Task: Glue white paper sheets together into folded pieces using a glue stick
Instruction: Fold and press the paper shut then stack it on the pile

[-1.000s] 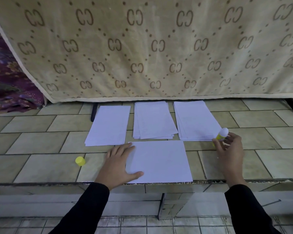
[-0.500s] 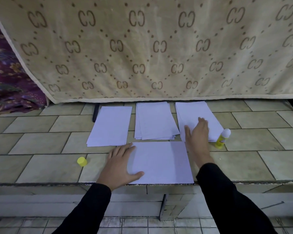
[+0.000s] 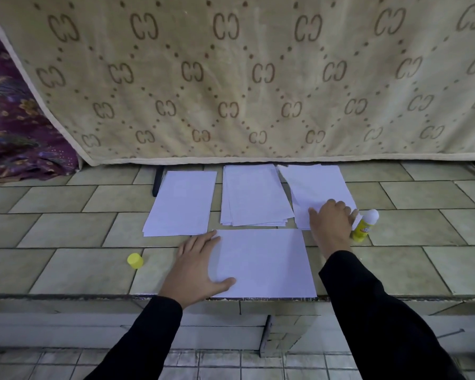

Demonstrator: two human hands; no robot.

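The flat white rectangular paper sheet point(image 3: 261, 263) at the near edge of the beige tiled worktop point(image 3: 66, 270) is pinned along its left edge by the left hand point(image 3: 196, 267). Its fingers point(image 3: 200, 242) are straight and spread, and nothing is gripped. The right hand point(image 3: 331, 223) is set on the right stack of white paper sheets point(image 3: 302, 220), fingers point(image 3: 337, 205) curled at the near corner, where the top sheet point(image 3: 316, 187) appears to be pinched and lifted. Only one sheet should be peeled away, probably best by a light drag toward the palm before lifting. The uncapped yellow glue stick point(image 3: 364, 224) stands just beyond the little finger and could be knocked over. Its small round yellow cap point(image 3: 135, 261) lies left of the left fingers.
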